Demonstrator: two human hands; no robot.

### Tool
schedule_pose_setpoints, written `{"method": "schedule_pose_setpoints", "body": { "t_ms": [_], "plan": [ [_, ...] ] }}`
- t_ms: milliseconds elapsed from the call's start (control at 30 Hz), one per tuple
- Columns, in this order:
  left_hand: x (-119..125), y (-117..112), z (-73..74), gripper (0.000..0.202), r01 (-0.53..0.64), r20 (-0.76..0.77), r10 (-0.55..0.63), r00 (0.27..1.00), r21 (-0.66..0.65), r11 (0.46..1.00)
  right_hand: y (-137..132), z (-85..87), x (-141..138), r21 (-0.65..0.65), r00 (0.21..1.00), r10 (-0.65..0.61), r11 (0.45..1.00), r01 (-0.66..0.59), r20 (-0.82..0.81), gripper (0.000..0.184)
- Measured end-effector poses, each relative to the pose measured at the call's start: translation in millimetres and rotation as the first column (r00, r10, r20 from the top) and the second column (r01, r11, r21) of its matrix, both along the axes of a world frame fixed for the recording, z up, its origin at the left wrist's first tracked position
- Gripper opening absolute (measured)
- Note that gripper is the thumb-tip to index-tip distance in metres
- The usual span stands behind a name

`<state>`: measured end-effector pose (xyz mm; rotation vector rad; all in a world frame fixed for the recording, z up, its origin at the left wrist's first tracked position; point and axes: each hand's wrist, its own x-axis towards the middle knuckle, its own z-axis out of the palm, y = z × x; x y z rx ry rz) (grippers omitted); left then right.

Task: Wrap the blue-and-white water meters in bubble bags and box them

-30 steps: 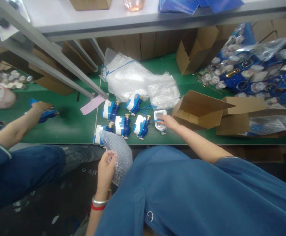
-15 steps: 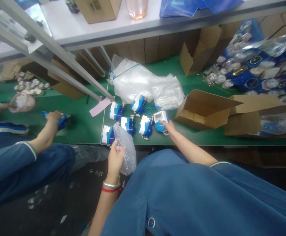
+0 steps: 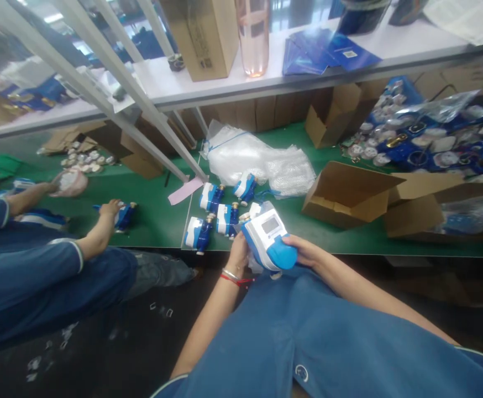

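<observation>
My right hand (image 3: 306,252) grips the blue end of a water meter (image 3: 269,228), white and blue with a small grey display, held tilted above the table's front edge. Beside its other end, my left hand (image 3: 238,253) is closed, its fingers partly hidden behind the meter. A piece of the bubble-wrap bag (image 3: 255,265) shows under the meter by that hand; the rest is covered. Several more water meters (image 3: 227,219) lie to the left on the green table (image 3: 154,235). Behind them is a pile of bubble-wrap bags (image 3: 245,157).
Open cardboard boxes (image 3: 345,193) stand to the right, with a heap of meter parts (image 3: 428,138) behind. A shelf (image 3: 274,85) with a bottle (image 3: 253,44) and blue leaflets (image 3: 311,52) crosses above. At left, a co-worker's hand (image 3: 111,209) rests on another meter.
The meter in my right hand has come up off the table towards me. My left hand has moved right to it, with the bubble-wrap bag now mostly hidden. The view has tilted up.
</observation>
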<state>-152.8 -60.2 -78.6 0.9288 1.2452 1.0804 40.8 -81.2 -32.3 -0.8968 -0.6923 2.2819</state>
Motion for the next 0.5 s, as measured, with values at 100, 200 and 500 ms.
{"method": "schedule_pose_setpoints", "body": {
  "t_ms": [100,200,500],
  "plan": [
    [-18.2,0.2,15.1,0.054,-0.116,-0.005,0.116,0.993,-0.023,0.993,-4.0,-2.9,0.6,0.048,0.999,0.044,0.998,-0.045,0.004,0.053],
    [-28.7,4.0,34.9,0.046,-0.102,-0.213,0.125,0.969,0.118,0.988,-4.4,-5.2,-1.7,0.148,0.991,0.082,0.984,-0.097,0.101,0.058],
    [-36.5,30.1,80.2,0.04,0.025,-0.541,0.176,0.822,0.343,0.939,-4.4,5.1,-14.7,0.49,0.704,-0.102,0.786,-0.376,0.703,0.077]
  ]
}}
